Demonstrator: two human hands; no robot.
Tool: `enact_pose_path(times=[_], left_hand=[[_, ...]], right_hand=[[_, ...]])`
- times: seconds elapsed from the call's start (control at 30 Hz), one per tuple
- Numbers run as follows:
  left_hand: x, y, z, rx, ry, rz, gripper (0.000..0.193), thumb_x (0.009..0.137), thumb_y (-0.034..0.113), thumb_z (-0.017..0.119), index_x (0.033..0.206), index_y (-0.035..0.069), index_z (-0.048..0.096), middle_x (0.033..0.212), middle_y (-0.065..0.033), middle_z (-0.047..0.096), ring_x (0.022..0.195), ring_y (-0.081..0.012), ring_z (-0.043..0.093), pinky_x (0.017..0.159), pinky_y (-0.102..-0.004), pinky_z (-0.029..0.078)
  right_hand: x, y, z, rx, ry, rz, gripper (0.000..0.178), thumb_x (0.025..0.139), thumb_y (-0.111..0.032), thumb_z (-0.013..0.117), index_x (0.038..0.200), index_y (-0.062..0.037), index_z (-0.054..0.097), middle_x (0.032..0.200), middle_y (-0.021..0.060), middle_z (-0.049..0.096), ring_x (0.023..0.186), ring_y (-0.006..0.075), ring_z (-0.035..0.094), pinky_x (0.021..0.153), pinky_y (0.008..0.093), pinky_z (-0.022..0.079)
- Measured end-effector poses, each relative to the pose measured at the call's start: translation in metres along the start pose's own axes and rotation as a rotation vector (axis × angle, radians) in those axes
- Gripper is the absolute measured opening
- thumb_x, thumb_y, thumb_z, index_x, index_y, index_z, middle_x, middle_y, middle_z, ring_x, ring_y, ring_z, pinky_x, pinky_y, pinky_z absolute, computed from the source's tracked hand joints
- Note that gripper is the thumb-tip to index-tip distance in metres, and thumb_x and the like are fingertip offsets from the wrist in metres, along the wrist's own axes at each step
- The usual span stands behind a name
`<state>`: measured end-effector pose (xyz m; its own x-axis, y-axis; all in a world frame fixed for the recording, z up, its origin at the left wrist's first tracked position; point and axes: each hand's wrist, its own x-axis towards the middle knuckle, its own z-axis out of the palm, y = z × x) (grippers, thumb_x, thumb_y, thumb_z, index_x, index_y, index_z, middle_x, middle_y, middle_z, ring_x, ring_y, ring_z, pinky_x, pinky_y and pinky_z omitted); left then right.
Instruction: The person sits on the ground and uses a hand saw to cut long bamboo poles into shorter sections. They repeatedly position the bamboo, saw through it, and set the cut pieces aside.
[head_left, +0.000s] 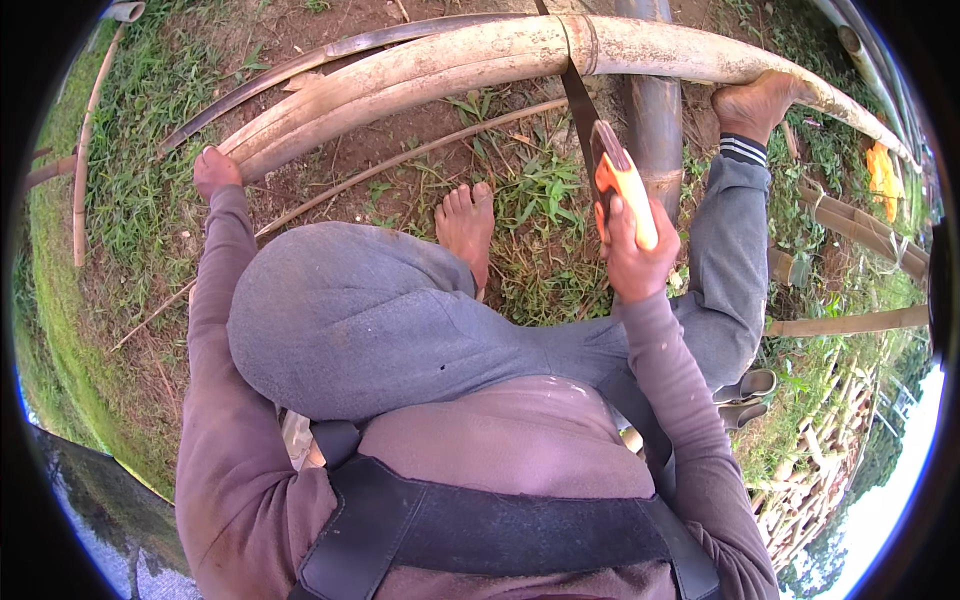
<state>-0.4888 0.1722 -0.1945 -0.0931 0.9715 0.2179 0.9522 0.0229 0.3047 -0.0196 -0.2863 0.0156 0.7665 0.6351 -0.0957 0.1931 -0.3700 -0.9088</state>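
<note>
A long, pale bamboo pole [450, 62] lies across in front of me, resting over a darker bamboo pole [653, 115]. My left hand [216, 172] is closed around the pale pole's left end. In my right hand [638, 250] is the orange handle of a handsaw [622, 178], the fingers wrapped round it. The saw's dark blade crosses the pale pole just left of a node ring; how deep it sits in the bamboo I cannot tell. My right bare foot [750, 105] presses on the pole, right of the saw. The left bare foot [466, 225] stands on the ground.
A split bamboo strip [330, 55] lies behind the pole, and a thin stick [400, 158] runs nearer me. More bamboo [870, 235] lies at right, with an orange cloth or bag [884, 180] beyond. Shoes [745, 398] and a heap of cut pieces [825, 460] are at lower right.
</note>
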Motion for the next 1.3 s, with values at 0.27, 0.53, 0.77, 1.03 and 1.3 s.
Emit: enact_pose_path(times=[0.27, 0.53, 0.77, 1.03, 1.3], left_hand=[[0.016, -0.029, 0.012, 0.073, -0.005, 0.007, 0.047, 0.100, 0.033, 0.042, 0.110, -0.002, 0.071, 0.119, -0.0260, 0.070, 0.112, -0.0464, 0.063, 0.100, -0.0511, 0.047], [-0.013, 0.046, -0.011, -0.047, -0.006, -0.092, 0.039, 0.101, 0.026, 0.041, 0.102, -0.001, 0.070, 0.117, -0.0235, 0.070, 0.112, -0.0437, 0.064, 0.099, -0.0495, 0.049], [0.007, -0.003, 0.011, 0.023, -0.031, -0.031, 0.043, 0.099, 0.031, 0.044, 0.105, -0.001, 0.071, 0.118, -0.0258, 0.070, 0.111, -0.0450, 0.065, 0.101, -0.0511, 0.048], [-0.002, 0.031, 0.004, -0.137, 0.003, -0.157, 0.049, 0.099, 0.036, 0.044, 0.106, -0.003, 0.073, 0.117, -0.0266, 0.072, 0.112, -0.0462, 0.065, 0.101, -0.0493, 0.047], [0.007, -0.020, 0.030, -0.018, 0.025, -0.050, 0.048, 0.098, 0.034, 0.042, 0.102, -0.004, 0.071, 0.116, -0.0266, 0.071, 0.111, -0.0461, 0.063, 0.101, -0.0505, 0.046]], right_hand=[[-0.004, -0.030, 0.001, 0.031, -0.033, 0.004, 0.016, 0.099, -0.013, 0.074, 0.097, 0.0010, 0.067, 0.072, -0.0005, 0.062, 0.063, 0.0047, 0.054, 0.055, 0.0250, 0.044], [0.038, 0.002, 0.025, 0.003, 0.023, -0.043, 0.018, 0.100, -0.015, 0.074, 0.094, 0.0004, 0.067, 0.074, 0.0006, 0.063, 0.066, 0.0053, 0.053, 0.058, 0.0272, 0.045], [0.010, -0.018, 0.014, 0.028, -0.014, -0.015, 0.016, 0.099, -0.014, 0.075, 0.100, 0.0009, 0.068, 0.074, 0.0007, 0.063, 0.067, 0.0077, 0.058, 0.061, 0.0279, 0.048], [0.041, 0.007, 0.028, -0.022, 0.033, -0.043, 0.020, 0.098, -0.017, 0.077, 0.097, 0.0010, 0.068, 0.077, 0.0018, 0.066, 0.066, 0.0067, 0.054, 0.061, 0.0286, 0.048], [-0.048, -0.027, -0.023, -0.028, -0.046, 0.067, 0.013, 0.098, -0.010, 0.074, 0.100, 0.0006, 0.066, 0.075, 0.0015, 0.065, 0.065, 0.0052, 0.059, 0.057, 0.0236, 0.047]])
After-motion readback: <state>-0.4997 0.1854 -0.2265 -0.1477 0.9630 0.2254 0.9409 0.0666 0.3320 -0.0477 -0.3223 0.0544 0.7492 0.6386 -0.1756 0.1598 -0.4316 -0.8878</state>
